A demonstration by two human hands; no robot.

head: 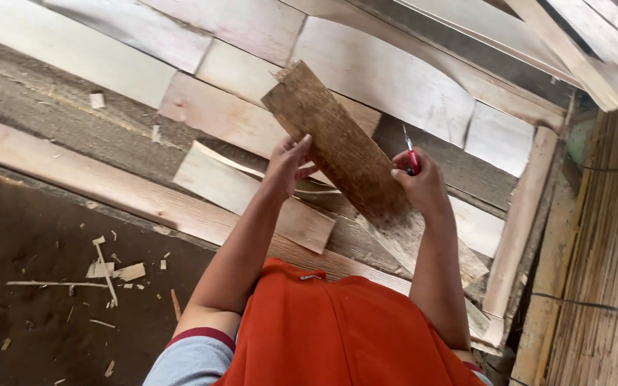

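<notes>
Your left hand point(285, 166) has a loose grip, fingers spread flat against the left edge of the dark brown veneer strip point(337, 146), while your right hand point(418, 182) is closed around a red-handled cutter point(410, 159) and presses the strip's right edge. The strip lies just above centre, slanting from 11 o'clock down to 5 o'clock over pale veneer sheets point(384, 78). Wood scraps point(112, 271) lie on the dark floor point(30, 243) at 8 o'clock.

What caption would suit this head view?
Left hand steadies a brown veneer strip; right hand grips a red-handled knife.
</notes>
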